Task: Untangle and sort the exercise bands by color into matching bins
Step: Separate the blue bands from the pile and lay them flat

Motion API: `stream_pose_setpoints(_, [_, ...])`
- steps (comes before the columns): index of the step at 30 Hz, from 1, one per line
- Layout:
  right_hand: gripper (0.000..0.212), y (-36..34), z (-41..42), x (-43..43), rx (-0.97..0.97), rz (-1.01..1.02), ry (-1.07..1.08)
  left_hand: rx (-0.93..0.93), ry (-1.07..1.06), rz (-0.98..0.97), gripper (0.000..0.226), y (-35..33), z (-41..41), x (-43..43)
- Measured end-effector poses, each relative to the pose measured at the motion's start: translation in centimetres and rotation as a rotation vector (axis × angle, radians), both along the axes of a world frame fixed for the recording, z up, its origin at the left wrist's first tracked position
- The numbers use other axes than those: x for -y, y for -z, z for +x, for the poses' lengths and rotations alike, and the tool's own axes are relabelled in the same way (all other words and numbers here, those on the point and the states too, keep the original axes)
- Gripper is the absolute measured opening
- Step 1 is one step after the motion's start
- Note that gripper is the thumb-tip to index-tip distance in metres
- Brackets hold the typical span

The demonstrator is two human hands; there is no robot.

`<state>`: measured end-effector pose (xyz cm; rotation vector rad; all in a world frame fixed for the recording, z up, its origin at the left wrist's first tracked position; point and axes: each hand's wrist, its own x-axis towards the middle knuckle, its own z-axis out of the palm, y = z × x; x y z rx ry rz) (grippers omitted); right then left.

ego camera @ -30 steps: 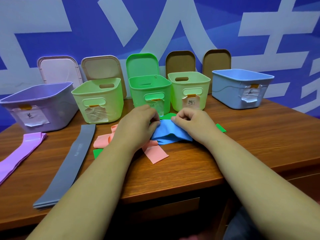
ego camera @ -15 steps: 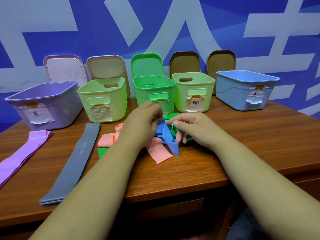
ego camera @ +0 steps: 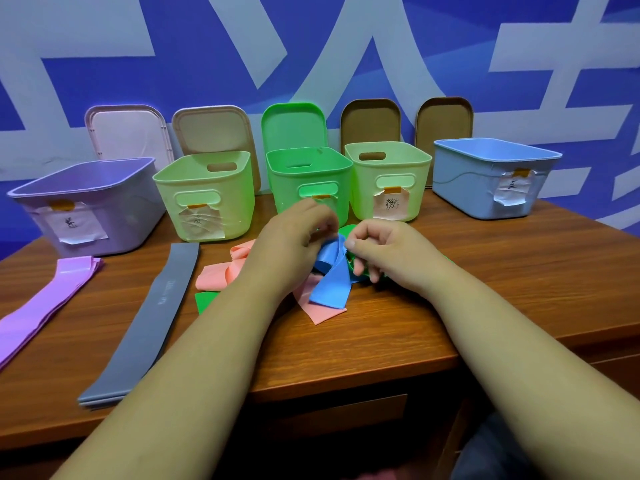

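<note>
At mid desk (ego camera: 485, 289), left hand (ego camera: 294, 244) pinches the smooth, flat blue band (ego camera: 330, 282); right hand (ego camera: 391, 251) grips the green band (ego camera: 205, 302), mostly hidden under both hands.

Back wall (ego camera: 104, 81): deep blue, spanning the full width of the view and meeting the far edge of the surface. Broad pale grey-white strokes (ego camera: 375, 64) cross it, parts of oversized characters cut off by the frame.

Surface (ego camera: 519, 271): reddish-brown wood-grain top with the grain running left to right and a slight sheen. Its front edge (ego camera: 381, 377) is a thick band of the same wood, nearest at the centre of the view.

Below the edge sits a recessed wooden panel (ego camera: 346, 410) with a dark gap above it. A second wood panel (ego camera: 616, 372) shows lower at the right. The space underneath is dark.

Light: soft and even, cool bluish cast, with only faint, diffuse shadows on the wood.
</note>
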<state>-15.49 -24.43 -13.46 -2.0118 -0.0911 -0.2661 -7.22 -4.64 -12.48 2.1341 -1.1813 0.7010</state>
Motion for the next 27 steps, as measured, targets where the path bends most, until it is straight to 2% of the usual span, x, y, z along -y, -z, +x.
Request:
stream_pose_setpoints(3, [0.013, 0.0, 0.0, -0.1, 0.01, -0.018, 0.038, 0.007, -0.015, 0.004, 0.024, 0.0, 0.0, 0.0])
stream_pose_setpoints(6, [0.01, -0.1, 0.2, -0.2, 0.035, 0.004, 0.103, -0.013, -0.038, -0.028, 0.017, 0.0, -0.3, 0.2])
stream_pose_setpoints(15, [0.01, 0.0, 0.5, -0.1, 0.041, -0.049, 0.199, -0.233, -0.107, -0.197, 0.013, -0.1, -1.0, 0.8])
stream_pose_setpoints(20, [0.014, 0.1, 0.9, 0.3, 0.042, -0.186, 0.365, -0.278, -0.163, -0.522, 0.011, -0.8, -0.2, -0.1])
stream_pose_setpoints(24, [0.018, 0.1, 1.1, 1.0, 0.019, -0.206, 0.564, -0.545, -0.052, -0.924, 0.015, -1.6, 0.5, -1.1])
stream_pose_setpoints(27, [0.024, 0.1, 1.3, 1.5, 0.019, -0.128, 0.673, -0.458, -0.124, -0.973, 0.004, -1.9, 0.6, -1.8])
